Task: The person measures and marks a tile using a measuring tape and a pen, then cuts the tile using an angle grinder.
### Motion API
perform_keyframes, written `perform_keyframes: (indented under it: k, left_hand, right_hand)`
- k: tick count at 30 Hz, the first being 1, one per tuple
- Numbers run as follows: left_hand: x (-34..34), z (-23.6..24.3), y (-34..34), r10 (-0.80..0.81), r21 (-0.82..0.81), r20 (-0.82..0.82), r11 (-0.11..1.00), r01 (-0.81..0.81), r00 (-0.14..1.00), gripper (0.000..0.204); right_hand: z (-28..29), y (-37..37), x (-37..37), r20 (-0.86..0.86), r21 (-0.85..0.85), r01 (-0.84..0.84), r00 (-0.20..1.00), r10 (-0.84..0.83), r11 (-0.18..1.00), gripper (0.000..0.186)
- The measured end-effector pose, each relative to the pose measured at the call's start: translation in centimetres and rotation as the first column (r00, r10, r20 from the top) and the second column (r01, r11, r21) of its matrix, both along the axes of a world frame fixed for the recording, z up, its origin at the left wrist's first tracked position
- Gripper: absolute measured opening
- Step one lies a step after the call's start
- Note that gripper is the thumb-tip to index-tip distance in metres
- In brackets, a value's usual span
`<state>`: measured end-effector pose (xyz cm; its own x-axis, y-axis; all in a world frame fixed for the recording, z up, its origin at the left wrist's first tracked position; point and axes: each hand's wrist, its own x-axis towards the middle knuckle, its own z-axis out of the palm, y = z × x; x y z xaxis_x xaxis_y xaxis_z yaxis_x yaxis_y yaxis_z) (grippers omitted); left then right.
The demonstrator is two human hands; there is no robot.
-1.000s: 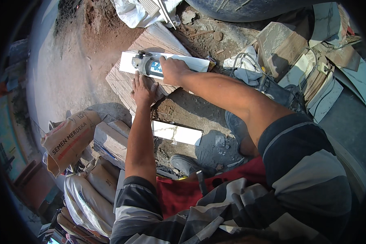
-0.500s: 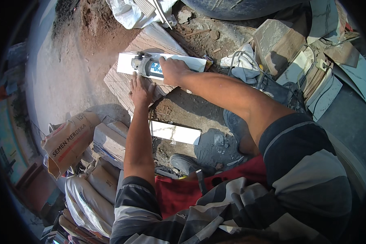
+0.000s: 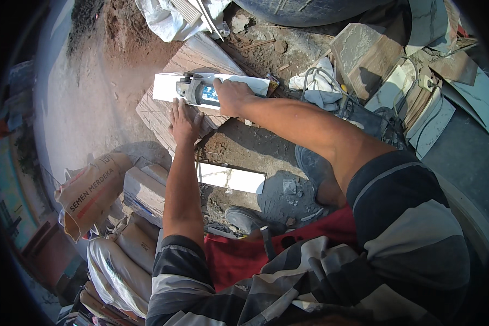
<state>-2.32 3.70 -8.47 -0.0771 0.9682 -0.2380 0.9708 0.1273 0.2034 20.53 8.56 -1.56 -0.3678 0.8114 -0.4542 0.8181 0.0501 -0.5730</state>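
Note:
My right hand point(image 3: 234, 98) grips an angle grinder point(image 3: 201, 91) with a blue label, lying over a narrow white tile strip point(image 3: 163, 86). The strip rests on a stack of wood-patterned tiles or slabs point(image 3: 156, 118). My left hand point(image 3: 183, 124) lies with spread fingers at the strip's near edge, just below the grinder's head, fingertips touching the work. The grinder's disc is too small to make out. A second white strip point(image 3: 231, 178) with grey veining lies on the ground nearer my feet.
Torn paper bags point(image 3: 92, 193) and sacks point(image 3: 114, 274) lie left. Tile offcuts point(image 3: 396, 92), cables and a white cloth point(image 3: 320, 84) lie right. A big dark rounded object point(image 3: 315, 8) and white sack point(image 3: 155, 19) lie beyond. My shoes point(image 3: 242, 220) are below.
The grinder has shifted slightly rightward along the white strip in my right hand. My left hand stays at the strip's near edge; the whole view has shifted a little.

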Motion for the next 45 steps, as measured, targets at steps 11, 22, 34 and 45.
perform_keyframes:
  k: [11,22,34,45]
  left_hand:
    - [0.1,0.1,0.0,0.004,-0.003,0.005,1.0,-0.004,1.0,0.084]
    - [0.3,0.6,0.0,-0.005,0.008,0.011,1.0,0.004,1.0,0.084]
    - [0.1,0.0,0.0,-0.016,0.018,0.014,1.0,0.015,1.0,0.085]
    - [0.3,0.4,0.0,-0.014,0.002,0.011,1.0,0.014,1.0,0.085]
  right_hand:
    - [-0.3,-0.7,0.9,-0.003,0.044,0.007,1.0,-0.007,0.999,0.059]
    - [0.9,-1.4,2.0,0.034,-0.018,0.001,0.999,0.0,1.0,0.056]
    - [0.8,-2.0,2.9,0.049,-0.002,0.002,0.999,-0.002,1.0,0.057]
    - [0.1,-2.7,3.7,0.046,0.021,0.003,0.999,-0.004,1.0,0.059]
